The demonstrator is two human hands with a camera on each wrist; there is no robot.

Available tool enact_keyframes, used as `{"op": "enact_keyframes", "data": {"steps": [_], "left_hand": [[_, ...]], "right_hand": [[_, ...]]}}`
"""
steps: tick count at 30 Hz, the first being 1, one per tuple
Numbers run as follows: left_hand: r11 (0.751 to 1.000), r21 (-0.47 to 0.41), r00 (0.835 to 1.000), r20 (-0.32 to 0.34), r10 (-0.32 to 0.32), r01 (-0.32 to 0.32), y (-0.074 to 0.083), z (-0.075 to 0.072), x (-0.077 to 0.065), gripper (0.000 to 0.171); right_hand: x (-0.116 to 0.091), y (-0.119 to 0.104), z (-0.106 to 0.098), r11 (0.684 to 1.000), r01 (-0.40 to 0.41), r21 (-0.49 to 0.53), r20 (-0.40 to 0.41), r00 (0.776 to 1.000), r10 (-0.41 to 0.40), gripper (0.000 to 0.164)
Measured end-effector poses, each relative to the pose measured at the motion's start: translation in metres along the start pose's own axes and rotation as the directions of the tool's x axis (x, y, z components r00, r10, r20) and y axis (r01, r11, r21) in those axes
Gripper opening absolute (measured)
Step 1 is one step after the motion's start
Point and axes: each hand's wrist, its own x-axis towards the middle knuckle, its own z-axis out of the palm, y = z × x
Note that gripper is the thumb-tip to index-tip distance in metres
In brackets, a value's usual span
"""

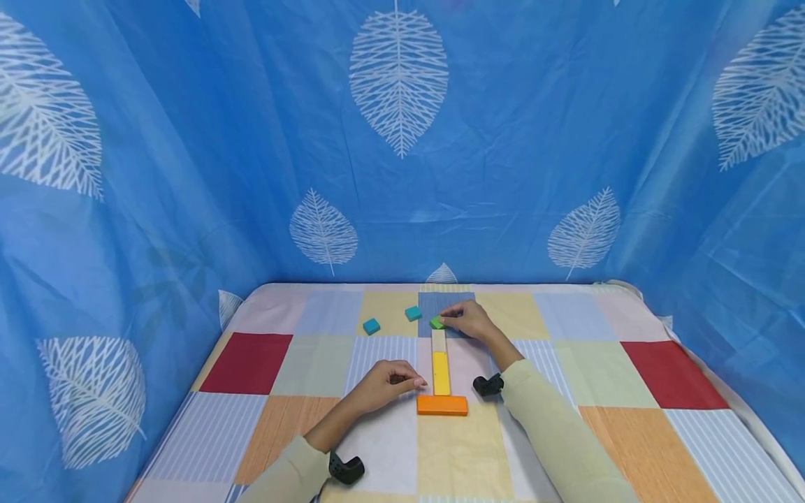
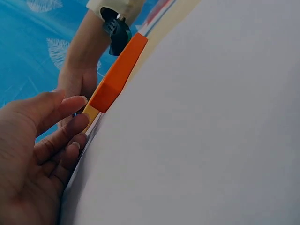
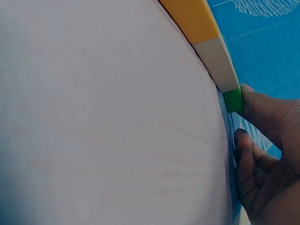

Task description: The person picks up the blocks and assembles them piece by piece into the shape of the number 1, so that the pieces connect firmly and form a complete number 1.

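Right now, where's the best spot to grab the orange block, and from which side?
Pinch the orange block across its two long edges from above. It lies flat and crosswise with its near edge free, while the yellow block butts against the middle of its far edge.

Both arms wear pale cream long sleeves (image 1: 553, 433), and there's a small black wrist camera (image 1: 488, 385) strapped at each cuff.

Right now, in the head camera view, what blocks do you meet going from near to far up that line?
Orange block → yellow block → pale wooden block → green block, held by the right hand.
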Motion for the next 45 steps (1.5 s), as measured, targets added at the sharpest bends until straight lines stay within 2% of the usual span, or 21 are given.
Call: {"op": "enact_keyframes", "data": {"steps": [10, 18, 25, 30, 34, 45], "left_hand": [[0.999, -0.016, 0.999, 0.032, -0.031, 0.031, 0.008, -0.009, 0.006, 0.017], [1.0, 0.012, 0.999, 0.052, -0.014, 0.013, 0.01, -0.013, 0.011, 0.02], [1.0, -0.008, 0.999, 0.022, -0.026, 0.026, 0.011, -0.017, 0.014, 0.018], [0.998, 0.008, 0.998, 0.001, -0.065, 0.065, 0.014, -0.02, 0.018, 0.016], [0.999, -0.005, 0.999, 0.005, -0.051, 0.051, 0.012, -0.025, 0.023, 0.016], [0.994, 0.103, 0.998, -0.041, -0.043, 0.047, 0.018, -0.035, 0.041, 0.017]], "right_hand": [[0.0, -0.002, 0.0, 1.0, 0.005, -0.004, -0.007, 1.0, -0.005, 0.024], [-0.003, -0.006, -0.003, 1.0, 0.03, -0.009, -0.008, 1.0, -0.03, 0.022], [0.0, -0.005, 0.001, 0.999, -0.035, -0.013, -0.011, 0.999, 0.035, 0.023], [-0.002, -0.007, 0.001, 0.999, -0.047, -0.01, -0.011, 0.999, 0.047, 0.023], [-0.004, -0.007, 0.0, 0.999, -0.046, -0.003, -0.012, 0.999, 0.046, 0.023], [-0.002, -0.005, 0.0, 0.999, -0.041, -0.012, -0.008, 0.999, 0.041, 0.024]]}}
